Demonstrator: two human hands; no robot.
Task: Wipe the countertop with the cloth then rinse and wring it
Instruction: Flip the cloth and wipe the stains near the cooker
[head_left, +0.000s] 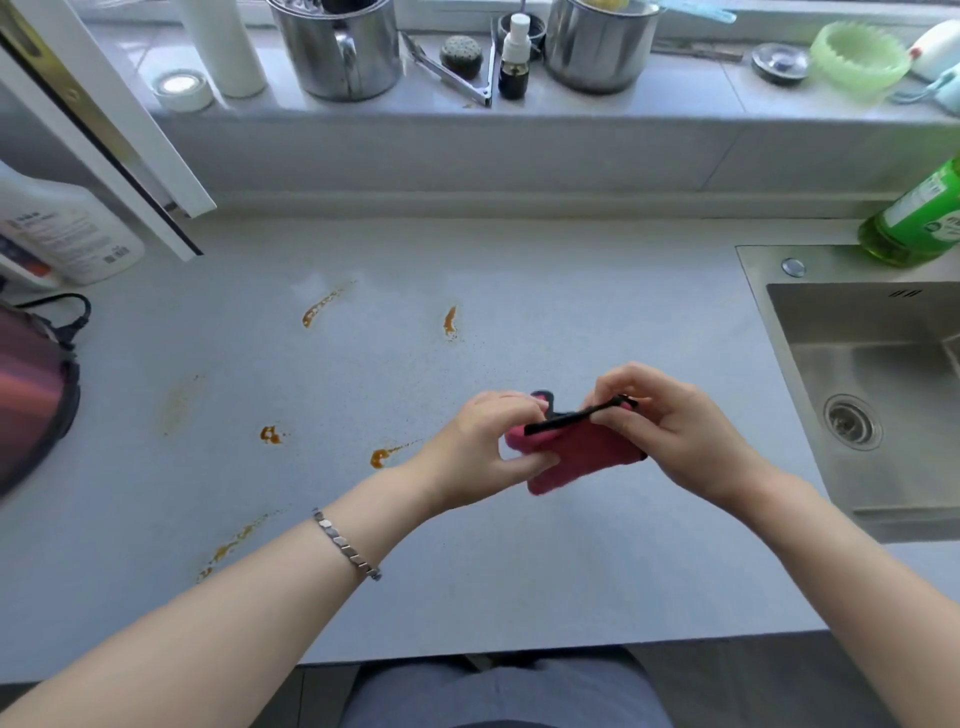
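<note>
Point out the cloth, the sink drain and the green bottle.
cloth (576, 452), head view, pink face below the black edge.
sink drain (851, 421), head view, centre of the strainer.
green bottle (919, 213), head view, its label.

No text is reading legibly in this view. A white bottle (62, 228) at the left edge of the frame is carrying a printed label with blue lines of print, a red patch and small codes, all too blurred to decipher. A green bottle (919, 218) at the right edge, beside the sink, is showing a green-and-white label with small print and a round emblem, likewise unreadable. No numbers, brands or signs are resolving elsewhere.
</note>
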